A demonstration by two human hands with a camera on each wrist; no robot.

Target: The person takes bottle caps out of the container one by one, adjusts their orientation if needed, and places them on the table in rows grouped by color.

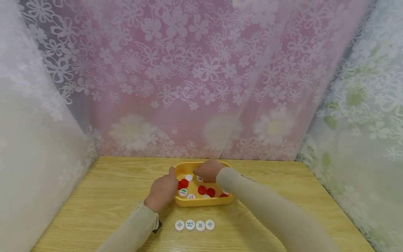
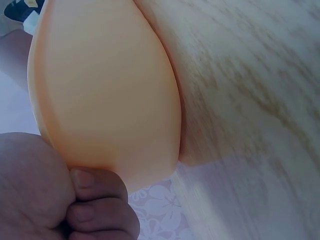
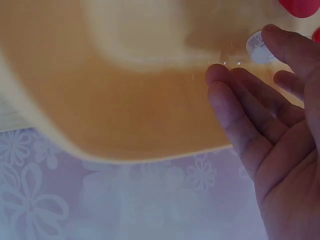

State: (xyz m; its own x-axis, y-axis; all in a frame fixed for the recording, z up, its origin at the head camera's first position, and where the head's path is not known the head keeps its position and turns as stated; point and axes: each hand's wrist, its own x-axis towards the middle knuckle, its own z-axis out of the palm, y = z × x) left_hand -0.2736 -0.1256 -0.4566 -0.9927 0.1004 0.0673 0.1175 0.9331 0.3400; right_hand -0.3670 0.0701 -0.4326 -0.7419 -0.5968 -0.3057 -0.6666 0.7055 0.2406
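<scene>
A yellow plastic basin (image 1: 206,202) stands on the table with red and white bottle caps in it. My left hand (image 1: 163,190) grips its left side, thumb up at the rim; the left wrist view shows curled fingers (image 2: 97,192) against the outer wall (image 2: 115,90). Inside the basin, toward the back, is my right hand (image 1: 209,170). Its fingers (image 3: 225,105) are extended and apart, and the thumb tip overlaps a white bottle cap (image 3: 258,50) in the right wrist view. Red caps (image 1: 211,192) lie nearer the basin's front wall.
Several white bottle caps (image 1: 190,224) lie in a row on the wooden table (image 1: 119,189), in front of the basin. A pink flowered curtain (image 1: 189,87) hangs behind the table, with pale flowered curtains on both sides.
</scene>
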